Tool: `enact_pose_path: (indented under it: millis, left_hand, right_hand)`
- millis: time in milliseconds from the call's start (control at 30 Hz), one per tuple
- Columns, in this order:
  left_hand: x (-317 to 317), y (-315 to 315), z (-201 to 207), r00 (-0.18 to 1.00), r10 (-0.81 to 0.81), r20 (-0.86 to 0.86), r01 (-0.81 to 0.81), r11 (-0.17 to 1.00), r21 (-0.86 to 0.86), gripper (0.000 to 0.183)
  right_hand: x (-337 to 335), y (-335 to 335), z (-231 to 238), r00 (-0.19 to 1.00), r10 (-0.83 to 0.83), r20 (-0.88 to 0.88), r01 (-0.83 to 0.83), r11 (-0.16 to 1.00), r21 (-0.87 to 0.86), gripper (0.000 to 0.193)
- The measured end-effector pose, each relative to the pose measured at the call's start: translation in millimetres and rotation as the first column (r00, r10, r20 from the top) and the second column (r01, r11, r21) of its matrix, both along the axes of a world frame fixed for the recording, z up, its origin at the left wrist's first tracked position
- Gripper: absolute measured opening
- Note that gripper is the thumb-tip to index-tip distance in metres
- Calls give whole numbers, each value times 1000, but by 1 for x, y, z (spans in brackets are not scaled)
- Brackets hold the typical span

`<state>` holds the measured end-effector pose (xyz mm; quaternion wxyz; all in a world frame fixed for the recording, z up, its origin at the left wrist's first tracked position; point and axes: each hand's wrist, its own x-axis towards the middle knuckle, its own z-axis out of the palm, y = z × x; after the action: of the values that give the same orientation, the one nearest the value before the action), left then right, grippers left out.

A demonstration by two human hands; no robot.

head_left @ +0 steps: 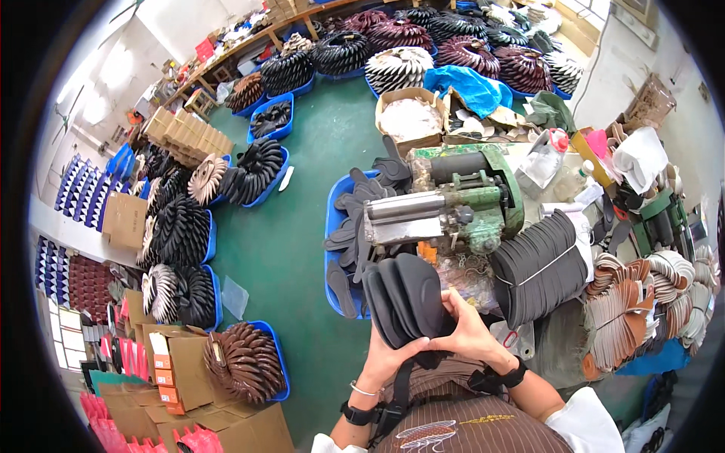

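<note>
Workshop floor, green; room's outer parts bent and cropped. Roller machine stands ahead, beside a blue tub. Stack of black curved pieces at machine's near side, clasped between left hand and right hand; left hand's fingers mostly hidden behind.

Stack of black insole-shaped pads: smooth, loosely fanned, rounded ends toward 12 o'clock, layers spreading toward 9; held at 5 o'clock from view centre, between left hand and right hand.
</note>
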<state>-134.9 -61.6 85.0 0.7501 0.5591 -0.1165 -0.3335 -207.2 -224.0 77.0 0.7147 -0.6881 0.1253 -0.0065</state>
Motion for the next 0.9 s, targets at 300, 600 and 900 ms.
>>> enact_pose_path:
  millis: [300, 600, 900]
  left_hand:
    - [67, 29, -24, 989, 145, -10, -145, 989, 2, 54]
    - [146, 52, -52, 969, 36, -243, -33, 999, 15, 38]
    - [187, 72, -60, 780, -225, -584, -12, 928, -373, 61]
  right_hand:
    - [70, 61, -23, 937, -345, 51, 327, 921, 210, 69]
    - [89, 70, -62, 763, -643, 72, 577, 727, 372, 45]
    - [131, 27, -109, 696, -710, 106, 689, 702, 181, 43]
